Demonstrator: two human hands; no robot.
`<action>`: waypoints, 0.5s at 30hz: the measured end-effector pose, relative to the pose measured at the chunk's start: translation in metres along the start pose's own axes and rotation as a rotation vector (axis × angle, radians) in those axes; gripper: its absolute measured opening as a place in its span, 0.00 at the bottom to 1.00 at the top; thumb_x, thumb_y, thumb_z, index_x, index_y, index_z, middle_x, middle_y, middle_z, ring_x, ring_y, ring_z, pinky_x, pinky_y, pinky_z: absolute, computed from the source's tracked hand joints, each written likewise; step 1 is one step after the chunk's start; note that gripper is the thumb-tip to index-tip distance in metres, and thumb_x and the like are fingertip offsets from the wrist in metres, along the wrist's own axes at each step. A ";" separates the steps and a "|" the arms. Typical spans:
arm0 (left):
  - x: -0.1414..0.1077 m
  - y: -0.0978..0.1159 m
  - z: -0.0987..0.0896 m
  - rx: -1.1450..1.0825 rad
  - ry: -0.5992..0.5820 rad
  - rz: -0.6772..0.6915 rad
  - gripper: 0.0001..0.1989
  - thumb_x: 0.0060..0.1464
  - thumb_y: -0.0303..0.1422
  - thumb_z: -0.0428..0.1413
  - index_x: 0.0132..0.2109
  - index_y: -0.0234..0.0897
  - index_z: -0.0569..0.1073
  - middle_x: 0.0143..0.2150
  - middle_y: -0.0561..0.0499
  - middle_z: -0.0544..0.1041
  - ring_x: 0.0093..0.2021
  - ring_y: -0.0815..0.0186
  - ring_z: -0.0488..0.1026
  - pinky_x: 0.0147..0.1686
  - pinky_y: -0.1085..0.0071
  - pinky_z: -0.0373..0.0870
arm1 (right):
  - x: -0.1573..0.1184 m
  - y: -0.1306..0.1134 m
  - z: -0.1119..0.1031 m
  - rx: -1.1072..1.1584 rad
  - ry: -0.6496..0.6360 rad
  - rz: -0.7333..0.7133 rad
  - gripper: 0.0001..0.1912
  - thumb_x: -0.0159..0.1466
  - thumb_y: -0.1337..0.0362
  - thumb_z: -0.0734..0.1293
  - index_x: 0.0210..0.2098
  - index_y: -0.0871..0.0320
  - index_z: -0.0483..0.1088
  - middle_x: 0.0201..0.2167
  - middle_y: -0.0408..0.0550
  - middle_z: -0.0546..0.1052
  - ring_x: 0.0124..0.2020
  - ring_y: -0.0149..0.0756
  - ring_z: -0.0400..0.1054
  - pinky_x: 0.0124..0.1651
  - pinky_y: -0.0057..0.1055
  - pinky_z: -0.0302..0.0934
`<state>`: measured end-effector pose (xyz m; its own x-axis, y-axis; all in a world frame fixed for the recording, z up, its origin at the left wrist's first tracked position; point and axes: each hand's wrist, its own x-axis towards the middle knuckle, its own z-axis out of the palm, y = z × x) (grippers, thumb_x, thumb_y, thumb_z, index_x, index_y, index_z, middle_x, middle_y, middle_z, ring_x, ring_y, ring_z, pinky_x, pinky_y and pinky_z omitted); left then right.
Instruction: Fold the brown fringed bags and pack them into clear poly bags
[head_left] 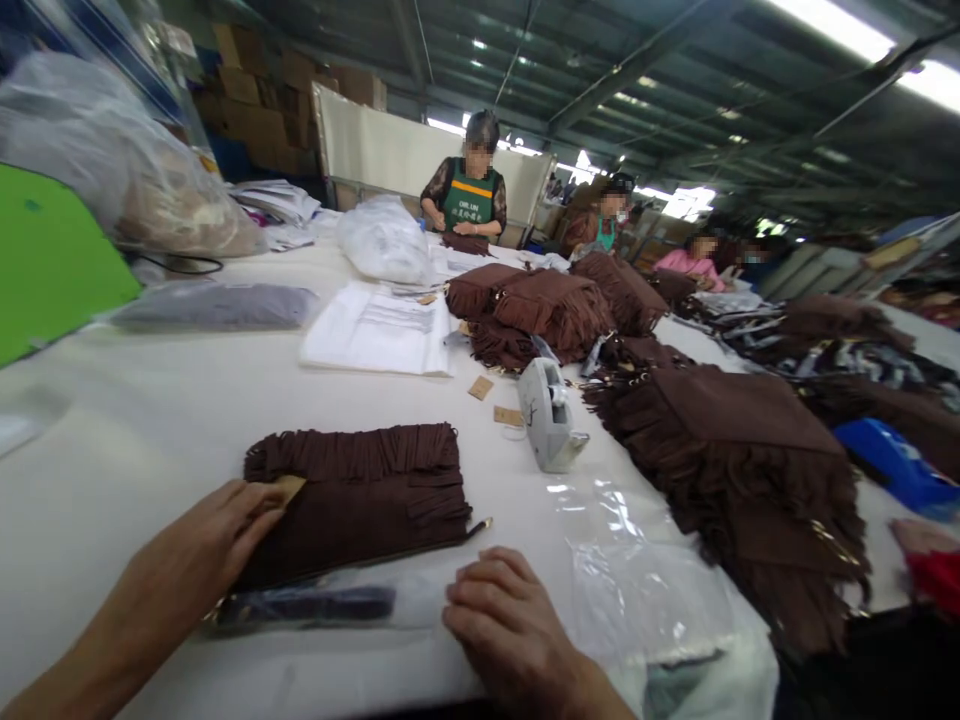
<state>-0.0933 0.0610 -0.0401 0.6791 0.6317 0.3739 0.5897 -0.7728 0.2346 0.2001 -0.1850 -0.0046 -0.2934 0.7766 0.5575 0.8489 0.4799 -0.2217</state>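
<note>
A dark brown fringed bag (352,510) lies flat on the white table, its fringe along the far and right edges. My left hand (217,530) is at the bag's left side, fingers pinched on a small tan card (291,489). Below the bag lies a clear plastic sleeve with a dark strip (322,604) in it. My right hand (510,620) rests at the sleeve's right end, fingers curled together; whatever they hold, if anything, is hidden. A short zip pull (481,526) sticks out from the bag's right corner.
A grey tape dispenser (551,420) stands beyond the bag, near tan cards (508,415). Clear plastic bags (637,590) lie at right. Piles of brown fringed bags (742,430) fill the right side. White papers (379,330) lie farther back. People work across the table.
</note>
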 end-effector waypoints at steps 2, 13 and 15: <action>-0.009 0.007 -0.002 0.040 0.027 0.104 0.23 0.65 0.47 0.39 0.48 0.39 0.74 0.46 0.48 0.77 0.47 0.57 0.73 0.52 0.57 0.68 | -0.038 0.013 -0.027 -0.124 0.079 0.170 0.13 0.65 0.72 0.63 0.48 0.56 0.71 0.40 0.48 0.80 0.44 0.36 0.72 0.52 0.36 0.64; -0.015 0.071 0.043 0.062 0.184 0.308 0.28 0.63 0.53 0.40 0.63 0.48 0.65 0.62 0.50 0.69 0.65 0.56 0.60 0.68 0.54 0.41 | -0.151 0.015 -0.098 0.222 0.361 1.240 0.17 0.57 0.48 0.70 0.30 0.56 0.79 0.23 0.46 0.77 0.26 0.38 0.73 0.28 0.25 0.68; -0.010 0.069 0.047 0.082 0.216 0.298 0.28 0.64 0.53 0.40 0.64 0.48 0.64 0.62 0.50 0.70 0.65 0.57 0.61 0.68 0.55 0.40 | -0.121 0.023 -0.092 0.247 0.389 1.155 0.16 0.59 0.49 0.69 0.32 0.56 0.79 0.25 0.47 0.78 0.28 0.38 0.74 0.31 0.25 0.69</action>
<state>-0.0394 0.0042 -0.0701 0.7236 0.3459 0.5972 0.4192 -0.9077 0.0178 0.2957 -0.3055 -0.0037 0.7555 0.6428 0.1266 0.4056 -0.3071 -0.8609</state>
